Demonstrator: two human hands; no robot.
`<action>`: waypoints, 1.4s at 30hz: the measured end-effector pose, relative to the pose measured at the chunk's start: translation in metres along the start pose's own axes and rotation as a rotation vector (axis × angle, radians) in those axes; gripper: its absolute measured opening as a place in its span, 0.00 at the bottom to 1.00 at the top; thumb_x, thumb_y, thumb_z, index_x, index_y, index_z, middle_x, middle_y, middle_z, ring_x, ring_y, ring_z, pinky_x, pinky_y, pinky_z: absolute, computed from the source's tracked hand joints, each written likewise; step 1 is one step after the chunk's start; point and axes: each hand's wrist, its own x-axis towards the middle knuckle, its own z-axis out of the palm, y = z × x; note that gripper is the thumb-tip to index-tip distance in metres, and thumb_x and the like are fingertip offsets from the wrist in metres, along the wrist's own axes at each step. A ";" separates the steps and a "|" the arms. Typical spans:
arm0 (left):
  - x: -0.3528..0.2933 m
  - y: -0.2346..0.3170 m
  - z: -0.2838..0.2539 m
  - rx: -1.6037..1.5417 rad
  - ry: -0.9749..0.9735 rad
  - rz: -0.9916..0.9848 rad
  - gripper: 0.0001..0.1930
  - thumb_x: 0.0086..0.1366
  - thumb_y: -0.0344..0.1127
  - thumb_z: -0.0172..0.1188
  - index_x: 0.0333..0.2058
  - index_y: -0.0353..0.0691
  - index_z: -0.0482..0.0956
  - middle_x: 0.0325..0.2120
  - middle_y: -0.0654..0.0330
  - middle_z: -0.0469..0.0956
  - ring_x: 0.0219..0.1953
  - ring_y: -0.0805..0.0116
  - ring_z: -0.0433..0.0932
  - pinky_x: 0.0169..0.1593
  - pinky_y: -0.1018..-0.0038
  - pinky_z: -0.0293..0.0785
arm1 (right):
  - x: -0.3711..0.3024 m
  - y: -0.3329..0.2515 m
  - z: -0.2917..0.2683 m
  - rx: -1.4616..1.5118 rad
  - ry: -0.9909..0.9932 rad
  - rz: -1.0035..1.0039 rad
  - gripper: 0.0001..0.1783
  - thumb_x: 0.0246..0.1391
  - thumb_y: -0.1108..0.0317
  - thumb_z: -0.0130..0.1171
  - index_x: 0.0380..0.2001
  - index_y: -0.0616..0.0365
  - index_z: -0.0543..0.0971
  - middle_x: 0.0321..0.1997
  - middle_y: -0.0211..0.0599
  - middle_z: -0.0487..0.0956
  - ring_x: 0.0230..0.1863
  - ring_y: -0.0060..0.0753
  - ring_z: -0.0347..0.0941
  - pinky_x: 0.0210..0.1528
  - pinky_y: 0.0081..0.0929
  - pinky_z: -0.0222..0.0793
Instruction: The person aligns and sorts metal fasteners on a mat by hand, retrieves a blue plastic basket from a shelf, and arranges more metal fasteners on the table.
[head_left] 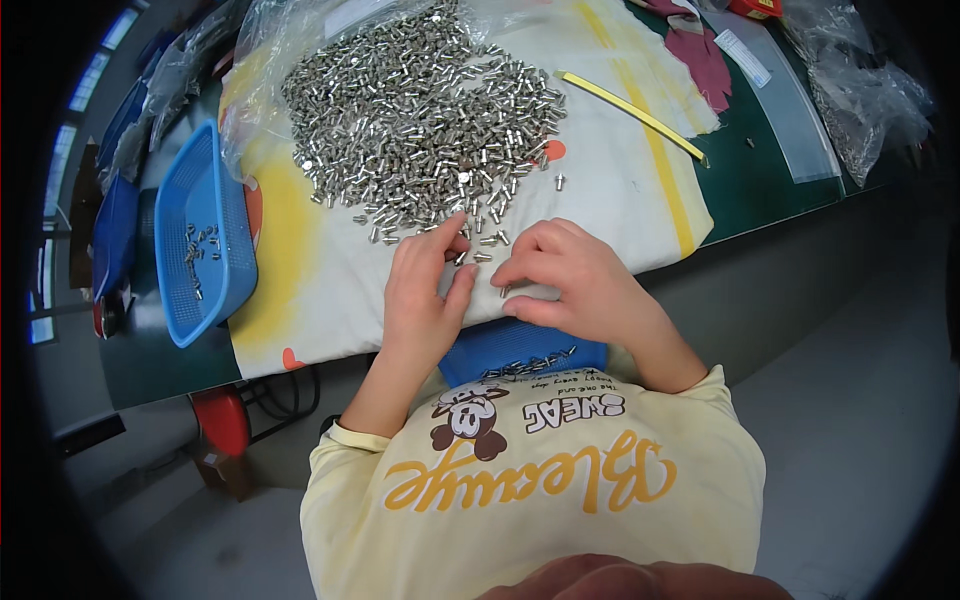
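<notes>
A large heap of small silver metal fittings, like short screws or studs [400,120], covers the cloth in front of me. My left hand [420,285] is at the heap's near edge, thumb and forefinger apart; one fitting [460,258] lies between its fingertips. Close by on the right, my right hand [575,275] has thumb and forefinger closed on a small metal fitting [504,292]. Several loose fittings [483,257] lie between the hands. Below them, at the table edge by my body, a blue tray [590,355] holds more fittings.
A blue plastic basket [240,270] with some fittings stands on the left. The white and yellow cloth [640,210] covers the green table [770,205]. A yellow strip-like tool [635,115] lies at right. Clear plastic bags [860,110] sit at the far right.
</notes>
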 end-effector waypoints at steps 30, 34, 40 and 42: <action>-0.007 0.000 -0.010 -0.084 -0.100 -0.071 0.32 0.55 0.20 0.61 0.60 0.38 0.66 0.37 0.56 0.77 0.40 0.59 0.74 0.45 0.67 0.73 | 0.008 0.001 0.022 -0.143 0.070 0.025 0.09 0.44 0.74 0.64 0.33 0.53 0.79 0.36 0.32 0.76 0.40 0.38 0.73 0.42 0.33 0.71; -0.008 0.002 -0.012 -0.110 -0.117 -0.066 0.33 0.55 0.18 0.60 0.61 0.38 0.64 0.39 0.56 0.76 0.39 0.66 0.74 0.44 0.72 0.73 | 0.007 -0.003 0.023 -0.121 0.041 0.025 0.10 0.44 0.74 0.64 0.33 0.54 0.79 0.36 0.33 0.77 0.40 0.39 0.74 0.43 0.34 0.71; -0.009 0.003 -0.010 -0.192 -0.126 -0.084 0.33 0.55 0.16 0.58 0.62 0.38 0.64 0.38 0.57 0.76 0.36 0.68 0.74 0.42 0.73 0.74 | 0.006 -0.003 0.025 -0.070 0.077 0.026 0.15 0.45 0.76 0.62 0.39 0.56 0.76 0.38 0.36 0.75 0.41 0.44 0.72 0.44 0.37 0.70; -0.009 0.002 -0.010 -0.171 -0.128 -0.057 0.32 0.56 0.17 0.58 0.61 0.38 0.65 0.37 0.56 0.75 0.35 0.64 0.75 0.42 0.70 0.75 | 0.005 -0.003 0.023 -0.084 0.068 0.024 0.16 0.45 0.76 0.62 0.40 0.56 0.75 0.39 0.37 0.76 0.42 0.45 0.72 0.44 0.38 0.70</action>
